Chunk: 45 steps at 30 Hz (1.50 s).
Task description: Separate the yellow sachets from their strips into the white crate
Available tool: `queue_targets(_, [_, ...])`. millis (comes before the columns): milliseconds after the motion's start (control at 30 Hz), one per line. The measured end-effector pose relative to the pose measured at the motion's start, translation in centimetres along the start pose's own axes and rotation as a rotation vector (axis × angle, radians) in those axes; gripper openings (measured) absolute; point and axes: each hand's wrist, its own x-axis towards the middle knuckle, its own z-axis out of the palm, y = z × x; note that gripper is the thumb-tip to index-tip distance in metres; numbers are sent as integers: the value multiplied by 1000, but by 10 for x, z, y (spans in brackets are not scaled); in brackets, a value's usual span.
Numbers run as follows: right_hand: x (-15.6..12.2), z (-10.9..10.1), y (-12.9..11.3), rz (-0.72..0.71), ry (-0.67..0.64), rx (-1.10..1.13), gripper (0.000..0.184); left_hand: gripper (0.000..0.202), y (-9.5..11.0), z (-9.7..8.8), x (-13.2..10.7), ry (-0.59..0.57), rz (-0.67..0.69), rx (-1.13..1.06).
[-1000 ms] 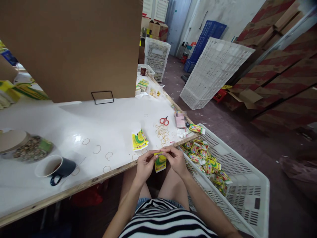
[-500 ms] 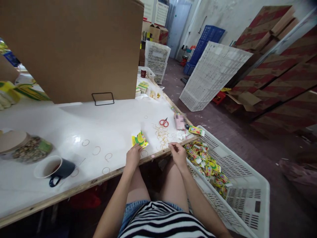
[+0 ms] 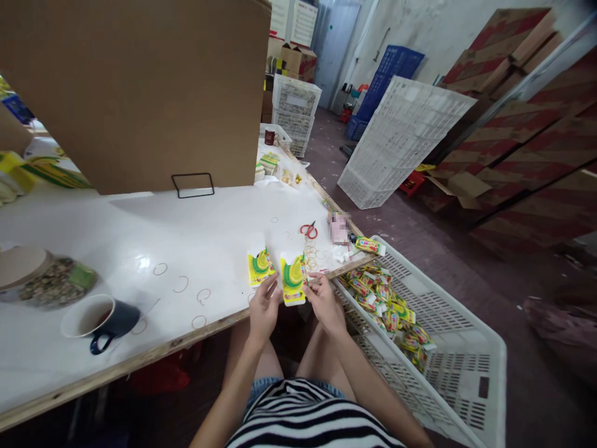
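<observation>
A small flat yellow-and-green printed carton (image 3: 293,277) is held up at the table's front edge, its white top showing a cut notch. My right hand (image 3: 325,305) pinches its right edge between thumb and fingers. At the carton's lower left edge, my left hand (image 3: 263,308) has closed its thumb and fingertips. Another yellow-and-green carton (image 3: 260,266) lies on the white table just beyond my left fingers. Beyond my right hand are several loose rubber bands (image 3: 317,251), partly hidden by the held carton, and red-handled scissors (image 3: 308,231).
To my right stands a white plastic crate (image 3: 466,354) with several filled yellow packs (image 3: 387,298); one pack (image 3: 368,245) rests at the table corner. On the left are a dark mug (image 3: 114,320) and a jar (image 3: 58,281). A large cardboard sheet (image 3: 153,93) stands behind.
A carton now appears between my hands, apart from the one on the table. My left hand has moved right and toward me, off the table carton; my right hand has come slightly inward.
</observation>
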Motion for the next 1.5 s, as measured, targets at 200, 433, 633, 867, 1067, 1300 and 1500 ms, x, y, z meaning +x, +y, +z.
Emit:
queue_targets(200, [-24,12,-13,105,-239,176,32,62,18,-2,5,-253,-334,-401])
queue_targets(433, [-25,22,-17,183,-241,309,33,67,30,-5,-3,-357,-323,-638])
queue_targets(633, [-26,22,-28,47,-214,132,28,48,29,-5,-1,-208,-324,-546])
queue_targets(867, [-29,19,-29,-117,-99,-313,22,48,34,-2,-3,-189,-366,-475])
queue_targets(1067, [-25,20,-57,-592,-146,-645,35,61,43,-2,-5,-277,-501,-407])
queue_targets(1300, [-17,21,-59,-452,-287,-519,23,56,41,-8,-7,-308,-578,-347])
queue_targets(1500, [-9,17,-53,-246,-220,-240,19,44,47,-3,-8,-376,-515,-338])
